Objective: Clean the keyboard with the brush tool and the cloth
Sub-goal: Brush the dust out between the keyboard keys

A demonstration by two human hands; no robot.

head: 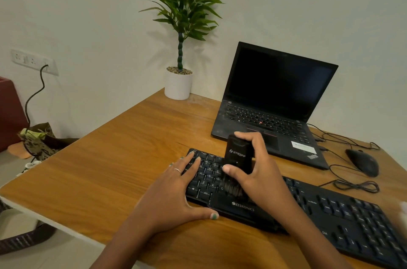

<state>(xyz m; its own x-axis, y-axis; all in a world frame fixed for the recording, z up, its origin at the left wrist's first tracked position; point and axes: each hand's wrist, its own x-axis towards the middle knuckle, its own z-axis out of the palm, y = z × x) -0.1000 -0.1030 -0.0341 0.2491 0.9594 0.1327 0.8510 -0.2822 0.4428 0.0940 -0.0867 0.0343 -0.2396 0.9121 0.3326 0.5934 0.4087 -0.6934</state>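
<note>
A black keyboard [330, 209] lies slantwise on the wooden desk [132, 158]. My right hand [257, 176] grips a black brush tool [237, 156] upright, its bristles down on the keys near the space bar. My left hand [176, 189] rests flat on the keyboard's left end, fingers straight over the keys and thumb along the front edge. No cloth is clearly in view; a pale blur shows at the right border.
An open black laptop [275, 101] stands behind the keyboard. A black mouse [362, 162] and its cables lie to the right. A potted plant [178, 83] sits at the desk's back corner. The desk's left edge drops to the floor with a bag [39, 141].
</note>
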